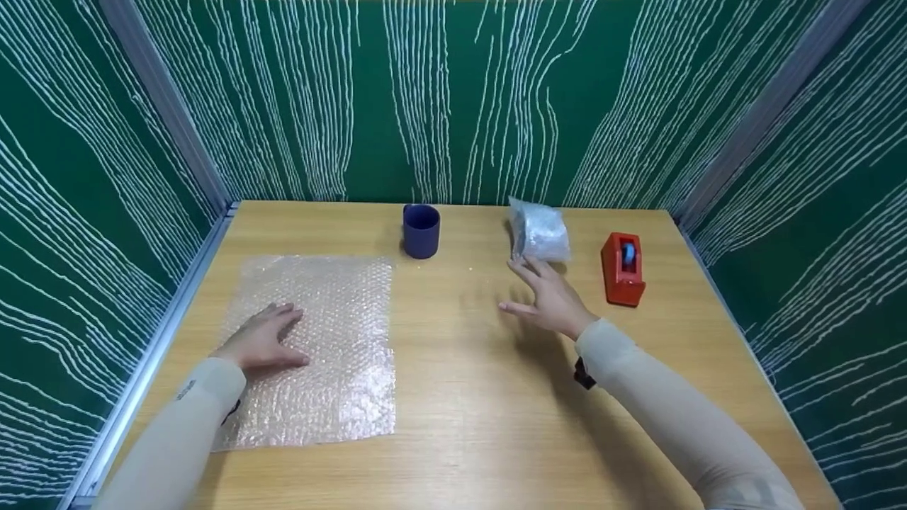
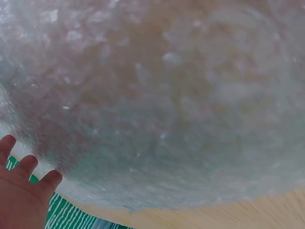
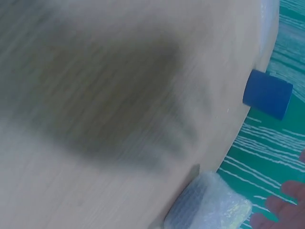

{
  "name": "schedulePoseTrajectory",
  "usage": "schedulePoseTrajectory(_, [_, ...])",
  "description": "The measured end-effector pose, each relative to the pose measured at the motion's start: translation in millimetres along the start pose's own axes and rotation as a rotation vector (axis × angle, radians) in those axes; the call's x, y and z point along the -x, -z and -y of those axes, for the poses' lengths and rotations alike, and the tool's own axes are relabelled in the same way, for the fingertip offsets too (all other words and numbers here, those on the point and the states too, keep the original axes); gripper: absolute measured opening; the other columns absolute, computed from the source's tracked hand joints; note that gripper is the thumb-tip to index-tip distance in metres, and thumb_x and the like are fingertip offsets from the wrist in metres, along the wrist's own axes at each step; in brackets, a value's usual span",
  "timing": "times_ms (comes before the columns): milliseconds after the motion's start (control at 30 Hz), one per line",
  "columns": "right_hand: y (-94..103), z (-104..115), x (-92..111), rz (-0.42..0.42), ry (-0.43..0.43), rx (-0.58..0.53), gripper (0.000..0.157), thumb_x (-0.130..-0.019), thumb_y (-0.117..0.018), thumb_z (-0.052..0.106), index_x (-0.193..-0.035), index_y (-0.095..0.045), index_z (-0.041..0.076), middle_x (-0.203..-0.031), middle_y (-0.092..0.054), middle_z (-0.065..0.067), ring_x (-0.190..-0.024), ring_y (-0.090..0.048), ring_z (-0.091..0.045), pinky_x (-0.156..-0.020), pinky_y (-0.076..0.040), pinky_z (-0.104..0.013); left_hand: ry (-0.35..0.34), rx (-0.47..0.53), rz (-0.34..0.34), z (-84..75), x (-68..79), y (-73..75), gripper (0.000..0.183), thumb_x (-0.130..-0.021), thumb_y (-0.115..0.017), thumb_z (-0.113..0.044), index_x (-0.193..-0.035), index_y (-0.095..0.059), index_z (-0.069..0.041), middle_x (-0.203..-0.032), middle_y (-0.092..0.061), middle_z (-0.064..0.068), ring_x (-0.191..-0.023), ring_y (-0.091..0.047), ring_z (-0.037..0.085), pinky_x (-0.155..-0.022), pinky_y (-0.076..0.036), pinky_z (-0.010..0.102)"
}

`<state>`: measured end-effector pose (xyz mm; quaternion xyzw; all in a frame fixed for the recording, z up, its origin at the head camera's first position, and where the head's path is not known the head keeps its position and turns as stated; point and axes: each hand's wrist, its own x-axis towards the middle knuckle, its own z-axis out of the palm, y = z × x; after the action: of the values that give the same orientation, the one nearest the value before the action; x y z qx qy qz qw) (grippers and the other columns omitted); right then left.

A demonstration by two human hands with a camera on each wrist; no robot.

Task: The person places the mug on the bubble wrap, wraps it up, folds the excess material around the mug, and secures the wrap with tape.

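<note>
A flat sheet of bubble wrap (image 1: pixel 333 333) lies on the left half of the table. My left hand (image 1: pixel 266 338) is over the left part of this sheet, with its fingers spread; the left wrist view shows its fingertips (image 2: pixel 27 163) at the sheet's border. On the other side, my right hand (image 1: pixel 553 301) reaches forward with spread fingers and nothing in its grasp. Just beyond its fingertips stands a bundle wrapped in bubble wrap (image 1: pixel 542 230), which also shows at the bottom of the right wrist view. What is inside the bundle is hidden.
A dark blue mug (image 1: pixel 421 232) stands upright at the back middle of the wooden table (image 1: pixel 453 453). Toward the right edge sits a red tape dispenser (image 1: pixel 623 273). Green walls with white wavy lines (image 1: pixel 368 99) enclose the table's back and sides.
</note>
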<state>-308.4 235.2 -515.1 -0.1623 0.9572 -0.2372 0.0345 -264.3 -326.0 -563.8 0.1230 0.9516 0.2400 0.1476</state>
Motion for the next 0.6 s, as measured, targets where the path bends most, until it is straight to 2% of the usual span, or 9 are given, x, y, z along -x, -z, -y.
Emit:
schedulePoseTrajectory(167, [-4.6, 4.6, 7.4, 0.007, 0.046, 0.022, 0.095, -0.094, -0.077, 0.064, -0.171, -0.037, 0.025, -0.181, -0.023, -0.016, -0.166, -0.024, -0.043, -0.13, -0.027, -0.07, 0.008, -0.025, 0.005, -2.5, -1.9, -2.6, 0.111, -0.08, -0.089, -0.059, -0.165, -0.043, -0.003, -0.177, -0.027, 0.024, -0.164, -0.015, 0.056, -0.131, -0.012, 0.073])
schedulePoseTrajectory(367, [-16.0, 11.1, 11.0, 0.02, 0.072, 0.029, 0.093, -0.094, -0.079, 0.06, -0.17, -0.038, 0.026, -0.18, -0.024, -0.017, -0.165, -0.025, -0.045, -0.131, -0.026, -0.069, 0.017, -0.05, 0.025, -13.8, -5.8, -9.0, 0.112, -0.08, -0.088, -0.063, -0.167, -0.042, -0.008, -0.179, -0.025, 0.02, -0.165, -0.014, 0.053, -0.131, -0.013, 0.073])
schedulePoseTrajectory(600, [-27.4, 20.6, 14.5, 0.029, 0.113, 0.033, 0.093, -0.094, -0.081, 0.057, -0.169, -0.04, 0.02, -0.178, -0.029, -0.021, -0.164, -0.029, -0.047, -0.13, -0.028, -0.068, -0.036, -0.104, 0.032, -33.7, -16.2, -17.5, 0.112, -0.079, -0.087, -0.066, -0.165, -0.044, -0.008, -0.177, -0.03, 0.022, -0.163, -0.022, 0.054, -0.127, -0.018, 0.078])
